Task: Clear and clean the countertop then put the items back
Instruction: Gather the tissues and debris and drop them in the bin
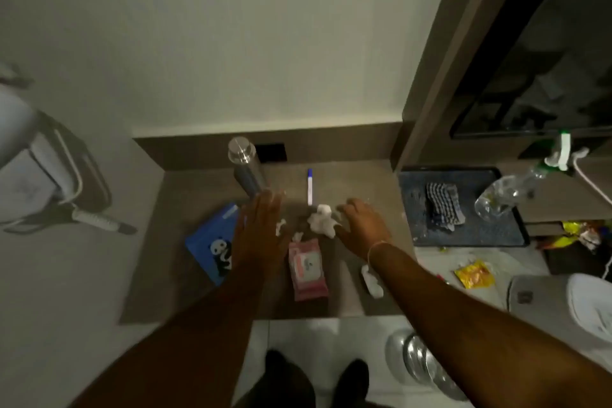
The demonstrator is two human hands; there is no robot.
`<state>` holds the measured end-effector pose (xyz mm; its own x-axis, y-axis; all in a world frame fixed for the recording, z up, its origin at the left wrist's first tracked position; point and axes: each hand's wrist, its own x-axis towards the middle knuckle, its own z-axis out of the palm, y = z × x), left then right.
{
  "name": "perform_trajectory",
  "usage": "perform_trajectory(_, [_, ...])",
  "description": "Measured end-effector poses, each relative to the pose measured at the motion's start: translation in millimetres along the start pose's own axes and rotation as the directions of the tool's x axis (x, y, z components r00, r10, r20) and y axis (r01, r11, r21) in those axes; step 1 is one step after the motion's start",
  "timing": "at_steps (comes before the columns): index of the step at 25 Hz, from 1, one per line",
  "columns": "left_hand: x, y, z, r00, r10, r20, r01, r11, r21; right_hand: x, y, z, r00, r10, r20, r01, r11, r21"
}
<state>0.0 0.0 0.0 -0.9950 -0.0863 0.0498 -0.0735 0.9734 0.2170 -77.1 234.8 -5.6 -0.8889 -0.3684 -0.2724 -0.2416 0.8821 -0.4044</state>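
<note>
On the brown countertop [357, 182] stand a steel bottle [246, 167] at the back, a white pen with a blue cap [310, 187], a blue panda box [212, 242] at left, a pink wipes pack [307, 270] near the front and a crumpled white tissue [322, 220] in the middle. Small tissue scraps [281, 226] lie beside it. My left hand [260, 232] hovers flat with fingers apart, just in front of the bottle. Next to the crumpled tissue, my right hand [362, 225] rests with fingers curled downward; no grip shows. A small white object [372, 281] lies under my right forearm.
A dark tray [414, 205] to the right holds a checked cloth [443, 204] and a tipped clear plastic bottle [503, 192]. Yellow wrappers [475, 273] lie on the lower surface. A white lidded bin [589, 305] and steel bowls [424, 361] sit at right. A grey bag [43, 172] stands at left.
</note>
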Motion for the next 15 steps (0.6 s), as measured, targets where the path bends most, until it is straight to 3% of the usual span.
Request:
perform_trajectory(2, [-6, -8, 21, 0.973, -0.119, 0.197, 0.129, 0.991, -0.037, -15, 16, 33, 0.987, 0.066, 0.148, -0.066, 0.998, -0.008])
perform_trajectory(4, [-13, -20, 42, 0.934, -0.194, 0.300, 0.204, 0.979, -0.002, -45, 30, 68, 0.958, 0.153, 0.243, -0.136, 0.987, -0.086])
perform_trajectory(7, [-3, -35, 61, 0.912, -0.207, 0.354, 0.230, 0.973, -0.021, -58, 45, 105, 0.951, 0.218, 0.220, -0.188, 0.971, -0.149])
perform_trajectory(10, [14, -46, 73, 0.915, -0.159, 0.370, 0.190, 0.981, -0.049, -42, 48, 111, 0.923, 0.246, 0.296, -0.247, 0.968, -0.036])
perform_trajectory(15, [50, -59, 90, 0.915, -0.111, 0.388, 0.142, 0.989, -0.050, 10, 29, 89, 0.937, 0.338, 0.093, -0.336, 0.941, -0.034])
